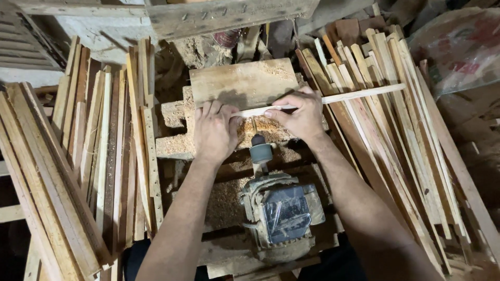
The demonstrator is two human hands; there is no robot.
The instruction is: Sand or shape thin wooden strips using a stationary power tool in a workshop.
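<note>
Left hand (214, 130) flat, fingers pressing down the strip's near end, right hand (299, 115) gripping the thin wooden strip (359, 94) across a sawdust-covered block (242, 83), just above a motor's (281, 216) spindle (260, 151), slat stacks (99, 156) on both sides
</note>
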